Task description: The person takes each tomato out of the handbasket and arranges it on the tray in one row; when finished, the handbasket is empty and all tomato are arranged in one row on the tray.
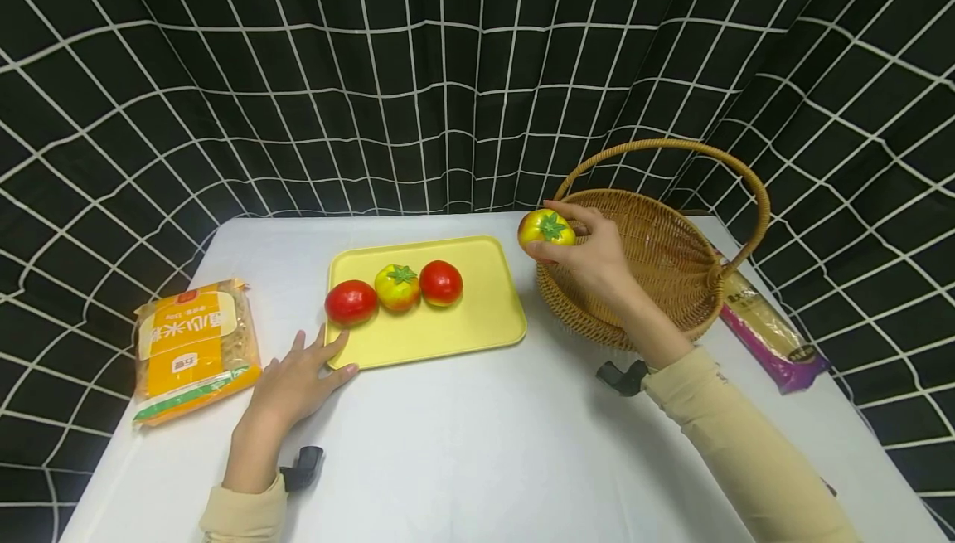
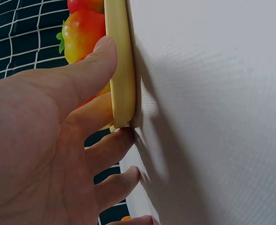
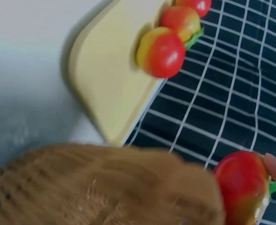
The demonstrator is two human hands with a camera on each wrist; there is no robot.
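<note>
My right hand (image 1: pixel 597 253) pinches a yellow-and-red tomato (image 1: pixel 539 228) with a green leafy top between thumb and fingers. It holds the tomato at the left rim of a wicker basket (image 1: pixel 642 228) with a tall handle. On a yellow tray (image 1: pixel 477 336), three tomatoes sit in a row: a red one (image 1: pixel 351 303), a yellow-red one (image 1: pixel 398 288) leaf side up, and another red one (image 1: pixel 441 283). With fingers spread, my left hand (image 1: pixel 298 381) touches the tray's near left corner. In the left wrist view its thumb (image 2: pixel 98 58) lies against the tray's rim.
An orange bag of dry food (image 1: pixel 196 352) lies at the table's left edge. Beside the basket on the right is a purple packet (image 1: pixel 768 327), partly hidden by it. A black cloth with white grid lines (image 1: pixel 448 70) surrounds the white table (image 1: pixel 477 443).
</note>
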